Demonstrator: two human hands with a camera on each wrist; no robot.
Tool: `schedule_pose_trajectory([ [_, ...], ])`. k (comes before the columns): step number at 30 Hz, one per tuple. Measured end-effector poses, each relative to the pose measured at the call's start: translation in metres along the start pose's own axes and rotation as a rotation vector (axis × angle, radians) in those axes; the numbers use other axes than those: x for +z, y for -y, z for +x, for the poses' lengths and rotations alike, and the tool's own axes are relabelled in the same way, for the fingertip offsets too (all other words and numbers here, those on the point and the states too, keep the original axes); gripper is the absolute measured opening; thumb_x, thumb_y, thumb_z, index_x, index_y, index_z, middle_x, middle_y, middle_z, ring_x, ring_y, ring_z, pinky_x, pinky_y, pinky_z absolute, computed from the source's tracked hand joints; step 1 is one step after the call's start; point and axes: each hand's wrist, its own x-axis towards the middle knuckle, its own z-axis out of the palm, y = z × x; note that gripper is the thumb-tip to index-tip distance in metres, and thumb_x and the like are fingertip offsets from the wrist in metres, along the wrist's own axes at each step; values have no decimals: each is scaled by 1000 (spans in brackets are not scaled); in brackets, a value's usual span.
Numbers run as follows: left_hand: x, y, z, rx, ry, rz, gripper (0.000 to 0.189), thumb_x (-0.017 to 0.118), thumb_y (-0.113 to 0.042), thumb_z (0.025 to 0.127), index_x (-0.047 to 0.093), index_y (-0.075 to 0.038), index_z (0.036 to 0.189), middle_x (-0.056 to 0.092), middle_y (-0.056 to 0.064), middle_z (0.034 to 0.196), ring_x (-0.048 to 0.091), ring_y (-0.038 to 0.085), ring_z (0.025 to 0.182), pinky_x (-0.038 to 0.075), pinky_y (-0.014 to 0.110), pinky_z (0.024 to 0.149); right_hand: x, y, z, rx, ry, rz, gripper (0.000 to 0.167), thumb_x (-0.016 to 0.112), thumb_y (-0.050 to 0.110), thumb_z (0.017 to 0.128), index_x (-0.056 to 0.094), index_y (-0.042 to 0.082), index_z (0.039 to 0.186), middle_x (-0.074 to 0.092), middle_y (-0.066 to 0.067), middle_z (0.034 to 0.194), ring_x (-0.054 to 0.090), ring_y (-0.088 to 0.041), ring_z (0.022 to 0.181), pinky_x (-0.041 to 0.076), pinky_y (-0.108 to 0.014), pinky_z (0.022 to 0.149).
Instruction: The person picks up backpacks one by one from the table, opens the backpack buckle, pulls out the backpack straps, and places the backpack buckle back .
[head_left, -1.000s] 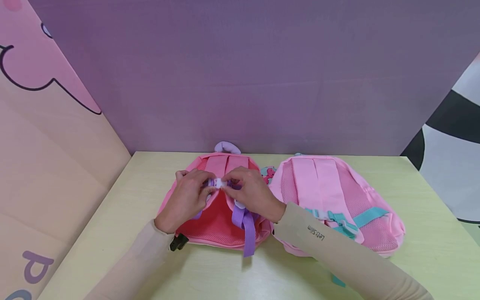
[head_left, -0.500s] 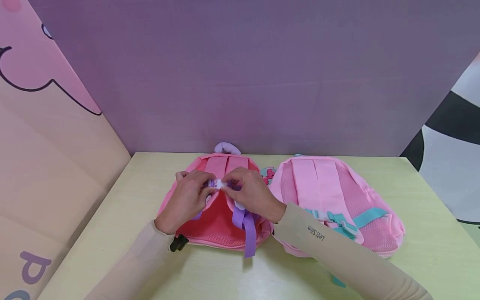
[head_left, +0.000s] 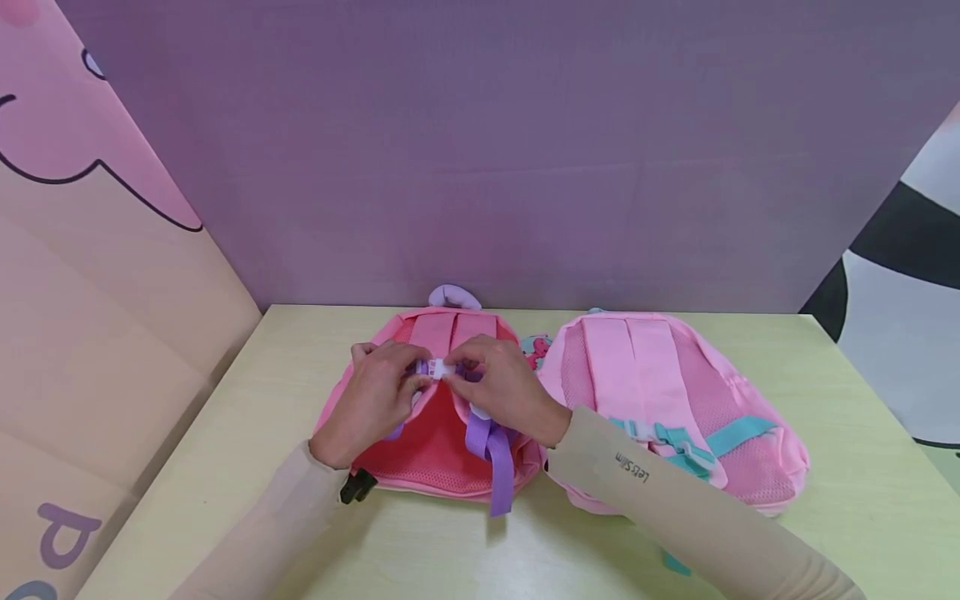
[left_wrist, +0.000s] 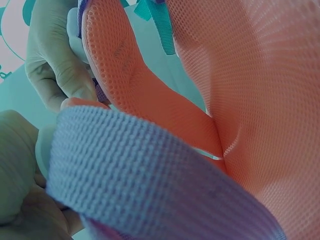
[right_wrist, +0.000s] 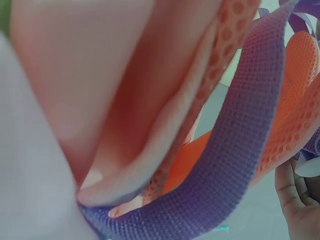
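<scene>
In the head view, a pink backpack [head_left: 431,462] with red mesh lies with its shoulder straps facing up. Across those straps runs a purple chest strap with a small white buckle [head_left: 438,368]. My left hand [head_left: 372,396] pinches the buckle's left end between thumb and fingers. From the right, my right hand [head_left: 504,385] pinches its other end, and the two halves appear together. A loose purple webbing tail [head_left: 498,471] hangs below my right hand. Purple webbing [left_wrist: 125,165] crosses close to the camera in the left wrist view, and a purple webbing loop [right_wrist: 250,100] fills the middle of the right wrist view.
A lighter pink backpack [head_left: 622,358] with turquoise straps [head_left: 738,433] lies close on the right, under the right forearm. A black clip [head_left: 357,485] sits by the left wrist. Behind the table [head_left: 450,550] stands a purple panel [head_left: 480,158], with printed panels at both sides.
</scene>
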Motion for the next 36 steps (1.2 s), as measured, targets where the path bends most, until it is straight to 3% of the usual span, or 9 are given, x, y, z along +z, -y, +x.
schedule_pose_trajectory([
  [36,1,1,-4,0,1,-1,34,85,-15,69,68,-7,97,64,2,85,59,15,81,27,40,75,0,-1,-4,-8,-4,4,17,76,11,80,73,9,96,64,3,91,60,-9,79,52,-25,72],
])
